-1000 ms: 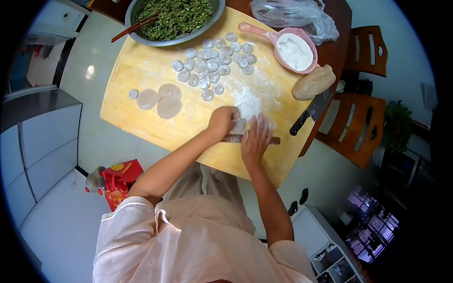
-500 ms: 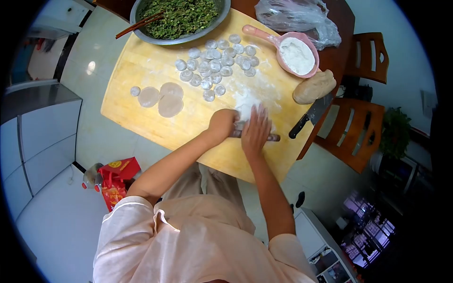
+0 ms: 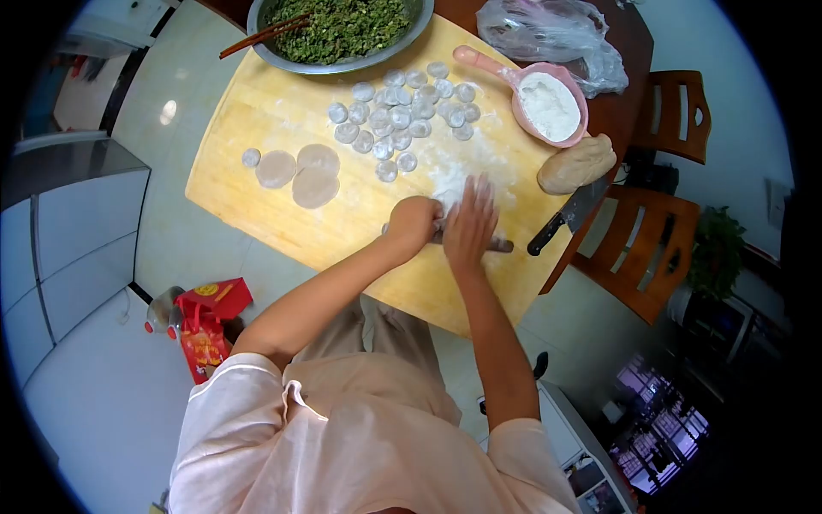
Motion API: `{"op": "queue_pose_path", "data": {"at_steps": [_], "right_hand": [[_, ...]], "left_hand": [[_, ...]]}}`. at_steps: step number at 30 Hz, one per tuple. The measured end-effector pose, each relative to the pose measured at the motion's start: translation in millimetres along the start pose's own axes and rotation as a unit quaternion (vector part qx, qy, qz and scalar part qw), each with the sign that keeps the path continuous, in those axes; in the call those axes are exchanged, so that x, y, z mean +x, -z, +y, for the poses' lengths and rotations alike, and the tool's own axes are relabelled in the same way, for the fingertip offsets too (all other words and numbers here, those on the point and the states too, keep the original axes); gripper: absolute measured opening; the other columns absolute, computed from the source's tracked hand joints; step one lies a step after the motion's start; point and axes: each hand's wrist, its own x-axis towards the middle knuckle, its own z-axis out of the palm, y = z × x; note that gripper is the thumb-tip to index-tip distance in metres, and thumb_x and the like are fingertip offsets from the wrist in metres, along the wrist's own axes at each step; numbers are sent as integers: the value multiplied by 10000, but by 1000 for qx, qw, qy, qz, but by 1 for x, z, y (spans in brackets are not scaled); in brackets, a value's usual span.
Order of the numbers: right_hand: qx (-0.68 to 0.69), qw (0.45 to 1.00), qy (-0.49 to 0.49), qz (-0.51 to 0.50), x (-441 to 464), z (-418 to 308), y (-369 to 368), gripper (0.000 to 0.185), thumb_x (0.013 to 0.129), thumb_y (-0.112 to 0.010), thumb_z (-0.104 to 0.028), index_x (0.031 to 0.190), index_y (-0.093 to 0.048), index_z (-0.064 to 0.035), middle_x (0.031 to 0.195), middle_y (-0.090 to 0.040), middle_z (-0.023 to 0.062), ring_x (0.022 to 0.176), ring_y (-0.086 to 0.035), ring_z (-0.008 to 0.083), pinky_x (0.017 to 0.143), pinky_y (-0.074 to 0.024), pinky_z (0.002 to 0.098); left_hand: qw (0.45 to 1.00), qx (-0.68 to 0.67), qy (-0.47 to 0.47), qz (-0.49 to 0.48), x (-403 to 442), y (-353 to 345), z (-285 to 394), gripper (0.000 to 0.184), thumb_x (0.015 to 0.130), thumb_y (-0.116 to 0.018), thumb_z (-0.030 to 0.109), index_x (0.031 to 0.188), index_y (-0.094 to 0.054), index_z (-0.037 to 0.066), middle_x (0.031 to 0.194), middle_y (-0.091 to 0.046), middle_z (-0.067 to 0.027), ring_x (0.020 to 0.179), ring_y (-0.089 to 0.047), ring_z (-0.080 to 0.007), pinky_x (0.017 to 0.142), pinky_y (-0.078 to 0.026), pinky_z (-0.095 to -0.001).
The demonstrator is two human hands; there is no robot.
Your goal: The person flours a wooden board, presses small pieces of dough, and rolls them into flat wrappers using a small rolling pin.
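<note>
On a floured wooden board (image 3: 248, 206), my right hand (image 3: 470, 224) lies flat with fingers stretched out, its palm on a dark rolling pin (image 3: 500, 245). My left hand (image 3: 413, 224) is curled closed beside it, over the pin's other end; whatever its fingers hold is hidden. Loose flour (image 3: 449, 180) is spread just beyond both hands. Several small floured dough discs (image 3: 401, 117) are scattered farther up the board. To the left lie three thin rolled wrappers (image 3: 315, 187), partly overlapping, and a single small disc (image 3: 251, 158).
A metal bowl of chopped green filling (image 3: 342, 34) with chopsticks (image 3: 264, 36) stands at the board's far edge. On the right are a pink scoop of flour (image 3: 549, 106), a dough lump (image 3: 576, 164) and a knife (image 3: 561, 221). A plastic bag (image 3: 552, 38) lies behind.
The rolling pin has shifted, its left end now showing past my left hand. Both hands stay close together at the pin. The whole view has shifted slightly.
</note>
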Motion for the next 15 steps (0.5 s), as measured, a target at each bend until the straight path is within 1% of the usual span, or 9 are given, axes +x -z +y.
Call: {"op": "queue_pose_path", "data": {"at_steps": [3,4,5,7,8,10,11,12,15], "right_hand": [[4,1000,-8,18,14,2,-7,610,923,-590,-200,1476,-389,-38,1571,-329,183,1430,-325,380,1132,-241,605],[1,1000,-7,26,18,2,-7,611,924,-591,-199,1478,-387,-41,1573,-326,181,1429,-328,378,1131,-244,603],[-3,1000,2,20,6,1,-4,609,926,-589,-199,1478,-387,-42,1574,-325,180,1429,-329,377,1130,-248,601],[-15,1000,15,3,-51,4,3,606,929,-586,-201,1480,-387,-45,1575,-324,178,1430,-332,374,1130,-254,596],[-28,999,14,-9,-64,5,6,603,932,-583,-203,1479,-387,-45,1575,-324,177,1431,-331,371,1130,-257,593],[-52,998,14,-36,-76,3,11,597,937,-577,-209,1479,-388,-46,1575,-325,173,1433,-331,367,1130,-262,588],[-47,998,8,-32,-69,4,8,595,939,-575,-211,1479,-388,-46,1576,-323,173,1433,-330,367,1129,-263,588],[-42,999,2,-28,-46,2,6,593,942,-572,-213,1479,-387,-46,1578,-321,172,1434,-328,367,1129,-264,588],[-13,1000,-11,1,14,-2,-6,586,950,-565,-212,1479,-382,-36,1581,-314,178,1439,-316,370,1130,-263,589]], "left_hand": [[991,124,41,-40,22,-4,9,67,719,-722,115,744,-691,61,760,-668,-175,710,-637,-369,650,-485,-464],[988,128,66,-48,24,-4,8,65,736,-718,139,734,-703,76,747,-675,-159,703,-648,-349,653,-493,-443],[994,84,66,-30,24,-1,5,66,735,-719,139,743,-706,75,749,-678,-155,701,-652,-339,655,-496,-432],[998,-8,66,-1,10,3,-7,72,734,-723,140,761,-712,74,751,-684,-147,699,-660,-318,659,-503,-409],[995,-55,86,14,5,5,-10,81,727,-729,137,775,-713,74,742,-681,-128,708,-664,-289,670,-507,-378],[992,-82,94,-17,-1,8,-10,79,726,-724,125,781,-710,71,736,-676,-128,714,-664,-286,670,-505,-375],[990,-94,98,-34,-5,8,-10,78,725,-721,119,783,-709,69,734,-673,-128,717,-664,-285,670,-504,-374],[995,-52,77,-25,-5,7,-1,80,718,-709,121,776,-715,66,737,-666,-162,719,-659,-320,662,-501,-407],[989,127,47,-56,10,4,15,79,714,-690,135,747,-711,67,754,-661,-192,726,-647,-361,655,-493,-447]]}}
